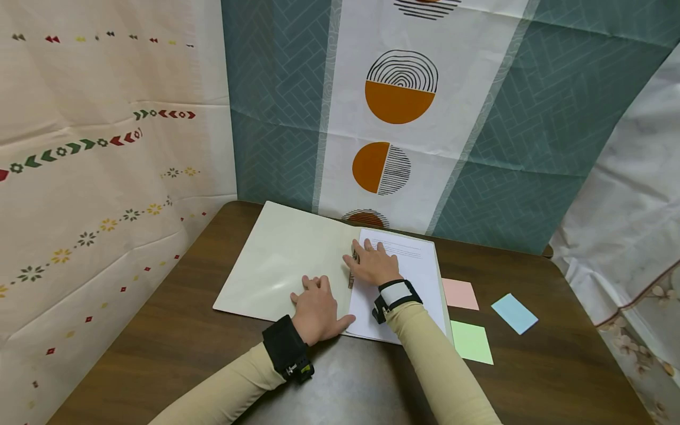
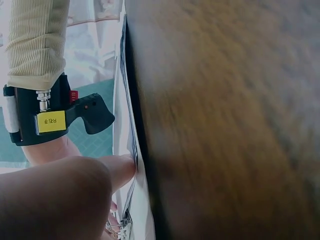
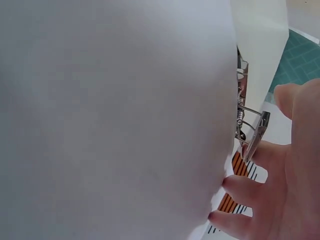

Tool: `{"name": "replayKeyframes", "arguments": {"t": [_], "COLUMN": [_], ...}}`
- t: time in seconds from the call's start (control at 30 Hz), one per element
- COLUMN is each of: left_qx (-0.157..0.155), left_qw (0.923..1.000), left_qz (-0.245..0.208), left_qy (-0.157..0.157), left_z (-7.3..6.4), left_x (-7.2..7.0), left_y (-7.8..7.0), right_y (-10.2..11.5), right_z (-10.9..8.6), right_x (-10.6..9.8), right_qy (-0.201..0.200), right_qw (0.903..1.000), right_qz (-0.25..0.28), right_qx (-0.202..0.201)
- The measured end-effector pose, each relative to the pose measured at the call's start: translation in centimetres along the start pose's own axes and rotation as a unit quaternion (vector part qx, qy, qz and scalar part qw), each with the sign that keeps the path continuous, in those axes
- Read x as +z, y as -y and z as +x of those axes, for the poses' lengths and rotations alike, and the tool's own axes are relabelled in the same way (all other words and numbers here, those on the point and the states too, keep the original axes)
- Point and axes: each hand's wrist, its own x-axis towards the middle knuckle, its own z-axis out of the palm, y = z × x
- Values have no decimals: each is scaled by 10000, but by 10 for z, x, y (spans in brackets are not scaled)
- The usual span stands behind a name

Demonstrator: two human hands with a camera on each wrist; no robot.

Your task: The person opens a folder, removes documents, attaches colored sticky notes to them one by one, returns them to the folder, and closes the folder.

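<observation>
A white binder folder [image 1: 287, 254] lies opened flat, with printed white sheets [image 1: 409, 277] on its right side. A metal clip [image 1: 351, 278] runs along the spine; in the right wrist view its lever [image 3: 257, 135] sticks up. My right hand [image 1: 376, 265] lies across the sheets beside the clip, its fingers [image 3: 245, 190] spread and touching the paper near the lever. With fingers extended, my left hand [image 1: 317, 310] rests on the lower part of the left cover. Its thumb [image 2: 120, 169] presses the lower edge of the sheets by the spine.
Right of the folder lie a pink paper note [image 1: 460, 294], a green one [image 1: 471, 342] and a blue one [image 1: 515, 313]. The brown wooden table [image 1: 159, 330] backs onto a patterned teal curtain [image 1: 276, 106], with pale cloths hanging at both sides.
</observation>
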Motion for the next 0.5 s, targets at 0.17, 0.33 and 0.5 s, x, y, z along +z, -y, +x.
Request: {"name": "replayKeyframes", "arguments": {"t": [0.17, 0.33, 0.5], "left_qx": [29, 24, -15], "left_qw": [9999, 10000, 10000], "left_qz": [60, 33, -49], "left_qy": [-86, -12, 81], "left_z": [-1, -1, 0], "left_x": [-1, -2, -1], "left_y": [-1, -2, -1], "right_y": [-2, -3, -3], "right_z": [0, -2, -4], "right_x": [-1, -1, -1], "right_qy": [-24, -85, -169], "right_qw": [10000, 9999, 9997], "right_qz": [4, 116, 121], "right_qx": [-12, -36, -97]}}
